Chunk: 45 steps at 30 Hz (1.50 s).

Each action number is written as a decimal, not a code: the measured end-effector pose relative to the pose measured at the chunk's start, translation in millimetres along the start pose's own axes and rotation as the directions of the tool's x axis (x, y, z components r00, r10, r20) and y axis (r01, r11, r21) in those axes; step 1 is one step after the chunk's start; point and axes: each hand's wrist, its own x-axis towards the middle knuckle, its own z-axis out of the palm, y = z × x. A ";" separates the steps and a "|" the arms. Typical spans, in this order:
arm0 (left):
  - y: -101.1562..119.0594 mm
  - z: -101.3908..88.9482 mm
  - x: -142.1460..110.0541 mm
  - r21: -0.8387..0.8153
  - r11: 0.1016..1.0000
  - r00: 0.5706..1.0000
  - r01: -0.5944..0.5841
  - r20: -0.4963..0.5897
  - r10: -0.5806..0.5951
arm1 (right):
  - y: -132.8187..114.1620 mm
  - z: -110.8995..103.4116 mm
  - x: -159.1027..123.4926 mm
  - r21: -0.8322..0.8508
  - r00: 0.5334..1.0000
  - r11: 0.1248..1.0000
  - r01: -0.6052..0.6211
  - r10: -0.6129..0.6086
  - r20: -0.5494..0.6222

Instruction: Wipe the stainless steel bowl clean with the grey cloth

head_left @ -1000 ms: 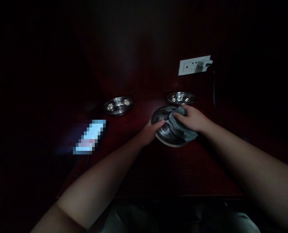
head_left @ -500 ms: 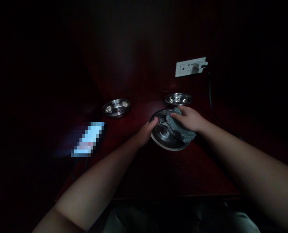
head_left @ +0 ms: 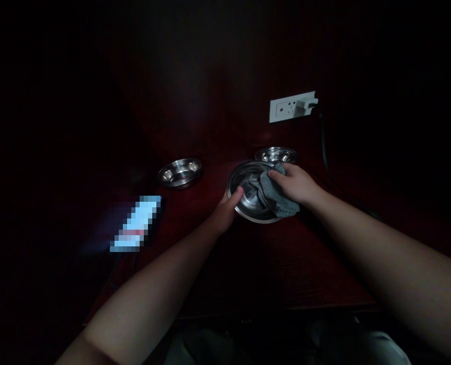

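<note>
A shiny steel bowl (head_left: 250, 200) is held tilted above the dark red table, its inside facing me. My left hand (head_left: 227, 210) grips its left rim, thumb over the inner edge and the other fingers hidden beneath. Bunched in my right hand (head_left: 296, 183) is a grey-green checked cloth (head_left: 276, 195), pressed against the bowl's right side and covering part of the rim. Behind the held bowl stands another steel bowl (head_left: 273, 153), partly hidden by it. A stack of steel bowls (head_left: 180, 173) sits farther left.
A lit phone-like screen (head_left: 137, 223), blurred out, lies to the left with a cable near it. On the back wall is a white socket plate (head_left: 291, 107) with a plug in it; its black cord (head_left: 324, 147) hangs down to the right. The table's front edge (head_left: 286, 309) runs near my lap.
The bowl has risen slightly and shifted left, tipped more toward me. Both hands moved with it, the cloth still against its right side. The view has shifted a little.
</note>
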 end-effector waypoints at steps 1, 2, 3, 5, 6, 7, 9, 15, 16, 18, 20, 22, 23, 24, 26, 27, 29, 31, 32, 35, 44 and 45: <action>0.3 0.3 0.3 -0.001 1.000 1.000 0.007 -0.011 -0.007 | -0.4 0.1 -0.4 -0.003 1.000 1.000 -0.001 0.001 0.005; 1.0 0.7 0.4 0.001 1.000 1.000 0.015 -0.025 -0.015 | -0.6 0.1 -0.8 -0.006 1.000 1.000 0.000 0.000 0.012; 2.0 1.3 0.4 0.005 1.000 0.999 0.020 -0.039 -0.020 | -0.7 0.1 -1.0 -0.008 1.000 1.000 0.002 -0.002 0.021; 4.4 2.8 -0.3 0.017 0.999 0.998 0.029 -0.059 -0.028 | -0.3 0.1 -1.1 -0.012 0.999 1.000 0.005 -0.005 0.032; 5.7 3.7 -0.9 0.027 0.999 0.997 0.034 -0.063 -0.032 | 0.1 0.2 -1.0 -0.015 0.999 1.000 0.006 -0.006 0.035; 7.0 4.7 -1.7 0.035 0.999 0.997 0.039 -0.068 -0.036 | 0.6 0.4 -0.8 -0.015 0.999 1.000 0.007 -0.006 0.034; 9.2 6.9 -3.5 0.039 0.998 0.996 0.047 -0.075 -0.044 | 1.7 0.9 -0.3 -0.012 0.999 1.000 0.007 -0.006 0.032; 12.0 11.2 -6.4 0.016 0.999 0.998 0.034 -0.061 -0.032 | 1.3 1.1 -0.7 -0.021 0.997 1.000 -0.010 0.012 0.077; 12.0 11.3 -6.6 0.016 1.000 0.998 0.025 -0.058 -0.024 | 0.6 0.9 -1.1 -0.025 0.997 1.000 -0.012 0.014 0.081; 12.1 11.2 -7.0 0.016 1.000 0.999 0.013 -0.049 -0.012 | -0.3 0.7 -1.8 -0.022 0.996 1.000 -0.008 0.009 0.087; 12.4 11.0 -7.5 0.021 1.000 0.999 0.012 -0.042 -0.011 | 0.0 0.8 -1.8 -0.020 0.997 1.000 -0.008 0.009 0.078; 12.6 10.8 -7.9 0.030 0.999 0.999 0.015 -0.042 -0.014 | 1.8 1.3 -1.0 -0.021 0.997 1.000 -0.013 0.014 0.075; 12.6 10.6 -8.0 0.033 0.999 0.999 0.017 -0.043 -0.016 | 3.1 1.8 -0.4 -0.016 0.997 1.000 -0.011 0.012 0.080; 12.4 10.4 -8.0 0.033 0.999 0.999 0.021 -0.040 -0.020 | 4.5 2.2 0.2 -0.011 0.996 1.000 -0.008 0.009 0.085; 11.7 9.6 -7.8 0.023 0.999 0.999 0.028 -0.032 -0.027 | 6.7 3.0 1.0 0.001 0.995 1.000 0.002 -0.002 0.096; 11.2 9.2 -7.5 0.017 0.999 0.999 0.030 -0.028 -0.030 | 7.3 3.2 1.1 0.004 0.995 1.000 0.007 -0.007 0.099; 10.3 8.1 -7.0 0.007 0.999 0.999 0.032 -0.019 -0.031 | 7.3 3.3 0.8 0.005 0.995 1.000 0.016 -0.016 0.099; 9.8 7.1 -6.7 0.004 0.999 0.999 0.034 -0.011 -0.034 | 6.2 2.9 0.2 0.006 0.995 1.000 0.020 -0.021 0.101; 9.7 6.8 -6.6 0.004 0.999 0.999 0.036 -0.010 -0.036 | 5.4 2.7 -0.1 0.003 0.995 1.000 0.019 -0.019 0.103; 10.0 6.7 -7.1 0.006 0.999 0.999 0.050 -0.011 -0.050 | 3.3 2.2 -0.6 -0.016 0.994 1.000 0.012 -0.010 0.113; 11.3 8.3 -7.8 0.020 0.998 0.999 0.054 -0.006 -0.053 | -0.9 2.1 -2.5 -0.085 0.994 0.996 0.001 0.008 0.112; 11.3 8.1 -7.6 0.021 0.998 0.998 0.055 -0.007 -0.054 | -0.7 2.1 -2.6 -0.092 0.994 0.996 0.005 0.005 0.108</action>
